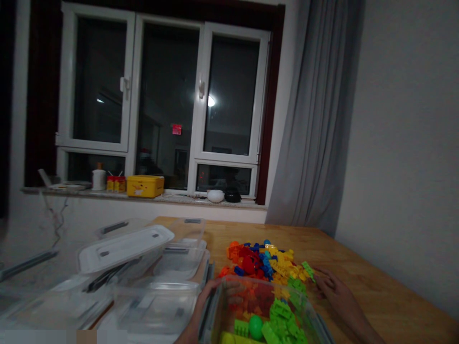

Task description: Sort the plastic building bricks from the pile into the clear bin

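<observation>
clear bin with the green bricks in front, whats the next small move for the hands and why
Probably close the right hand on one of the loose bricks beside it and drop it into the clear bin. That hand lies flat on the table at the pile's edge, its grip empty, while the left hand steadies the bin's far rim, and many bricks lie outside.

single head view, facing forward over the table [358, 267] toward the window [165, 95]
</observation>
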Tool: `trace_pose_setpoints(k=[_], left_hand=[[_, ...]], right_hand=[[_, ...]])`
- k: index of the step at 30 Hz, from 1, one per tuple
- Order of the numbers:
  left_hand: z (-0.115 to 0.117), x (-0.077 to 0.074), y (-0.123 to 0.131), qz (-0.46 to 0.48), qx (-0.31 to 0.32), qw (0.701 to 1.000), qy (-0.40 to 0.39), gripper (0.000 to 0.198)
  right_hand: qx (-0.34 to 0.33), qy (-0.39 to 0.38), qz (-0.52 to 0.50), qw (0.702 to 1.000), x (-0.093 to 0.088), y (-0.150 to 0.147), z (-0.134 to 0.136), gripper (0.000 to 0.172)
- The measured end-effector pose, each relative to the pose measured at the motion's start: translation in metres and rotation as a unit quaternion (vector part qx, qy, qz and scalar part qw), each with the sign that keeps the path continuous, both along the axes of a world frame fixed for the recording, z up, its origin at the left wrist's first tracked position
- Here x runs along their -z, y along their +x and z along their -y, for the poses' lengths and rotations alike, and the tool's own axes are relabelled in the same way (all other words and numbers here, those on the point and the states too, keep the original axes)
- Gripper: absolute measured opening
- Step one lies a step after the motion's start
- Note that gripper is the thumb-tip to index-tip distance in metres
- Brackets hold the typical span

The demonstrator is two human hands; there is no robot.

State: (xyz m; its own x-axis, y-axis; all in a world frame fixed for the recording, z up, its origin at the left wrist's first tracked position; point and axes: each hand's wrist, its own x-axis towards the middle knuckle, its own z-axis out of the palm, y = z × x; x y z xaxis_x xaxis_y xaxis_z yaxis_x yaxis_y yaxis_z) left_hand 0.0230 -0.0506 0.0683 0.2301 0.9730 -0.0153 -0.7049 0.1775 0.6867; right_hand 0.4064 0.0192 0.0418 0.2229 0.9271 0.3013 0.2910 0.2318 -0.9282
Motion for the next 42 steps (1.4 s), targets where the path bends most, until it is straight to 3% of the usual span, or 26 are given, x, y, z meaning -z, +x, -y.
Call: trace_pose_setpoints(k=[5,9,13,18,26,30,34,37,42], left_hand=[[-0.012,0.017,-0.001,0.009,0.025,1.0,0.014,0.021],[-0.015,0.025,-0.003,0.004,0.026,1.0,-0.006,0.021],[-0.007,0.015,-0.002,0.006,0.018,1.0,-0.007,0.016],[0.002,-0.004,0.001,-0.001,-0.006,1.0,-0.006,0.012],[0.001,-0.004,0.001,-0.007,0.003,1.0,-0.026,0.016],[0.001,-0.002,0.0,-0.024,-0.048,0.999,-0.008,0.017],[0.0,0.0,-0.001,-0.015,-0.033,0.999,-0.011,0.014],[0.001,-0.003,0.001,-0.006,-0.002,1.0,-0.016,0.015],[0.011,-0.013,0.002,-0.032,-0.08,0.996,-0.024,0.006]], right_hand=[[-0.029,-0.012,-0.038,0.999,-0.012,-0.001,0.006,0.056],[-0.062,-0.015,-0.143,0.988,-0.015,-0.01,0.016,0.053],[-0.119,-0.021,-0.217,0.969,-0.014,-0.024,0.027,0.05],[-0.154,-0.067,-0.203,0.965,-0.012,-0.039,0.04,0.052],[-0.16,-0.048,-0.2,0.965,-0.004,-0.041,0.031,0.052],[-0.086,-0.013,-0.08,0.993,-0.004,-0.035,0.017,0.056],[0.014,0.044,0.113,0.993,0.009,-0.021,0.002,0.054],[0.045,0.048,0.15,0.986,0.026,-0.01,-0.007,0.062],[0.032,0.03,0.167,0.985,0.045,0.003,-0.017,0.061]])
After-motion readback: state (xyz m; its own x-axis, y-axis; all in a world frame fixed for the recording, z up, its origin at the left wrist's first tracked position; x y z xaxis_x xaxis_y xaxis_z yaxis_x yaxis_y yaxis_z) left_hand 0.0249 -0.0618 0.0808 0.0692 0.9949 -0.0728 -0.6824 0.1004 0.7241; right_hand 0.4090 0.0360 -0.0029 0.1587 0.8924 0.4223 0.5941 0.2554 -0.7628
